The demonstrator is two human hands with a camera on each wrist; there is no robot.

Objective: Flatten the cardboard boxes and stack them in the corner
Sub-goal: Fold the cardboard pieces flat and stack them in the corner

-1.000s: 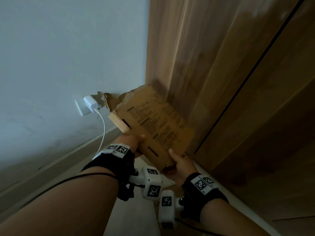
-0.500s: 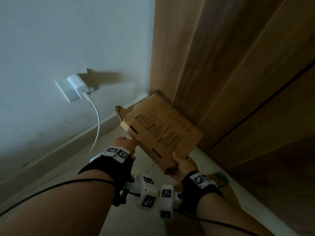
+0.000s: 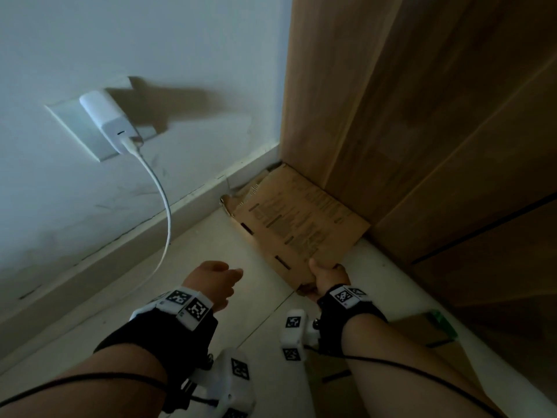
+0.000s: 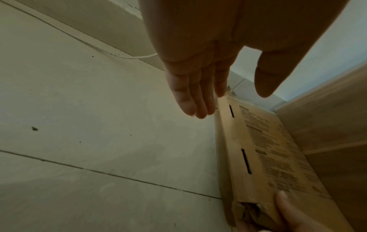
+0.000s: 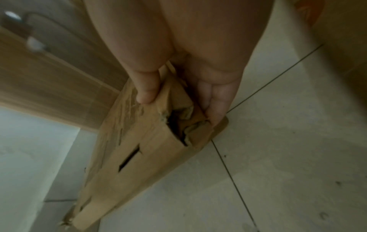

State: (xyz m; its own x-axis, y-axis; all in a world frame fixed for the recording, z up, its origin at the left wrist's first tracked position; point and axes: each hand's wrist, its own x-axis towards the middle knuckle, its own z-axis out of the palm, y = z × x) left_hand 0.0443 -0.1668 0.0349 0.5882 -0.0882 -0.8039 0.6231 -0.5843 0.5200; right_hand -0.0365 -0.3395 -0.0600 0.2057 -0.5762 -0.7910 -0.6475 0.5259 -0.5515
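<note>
Change from earlier frames: the flattened cardboard box, previously held in the air by both hands, had come down into the corner; the left hand had let go and drawn back.

Flattened cardboard box: brown, printed text on its upper face, slots along its left edge. Far end tucked into the corner where the white baseboard met the wooden cabinet; long right edge close beside the cabinet foot. Near end lifted slightly off the tiled floor.

Right hand: clamped on the crumpled near corner of the box, thumb on top, fingers underneath.

Left hand: apart from the box, just beside its left edge, above the floor; fingers straight and together, thumb spread, holding nothing.

Other items: white charger plugged into a wall socket plate, with a white cable hanging down toward the floor.
</note>
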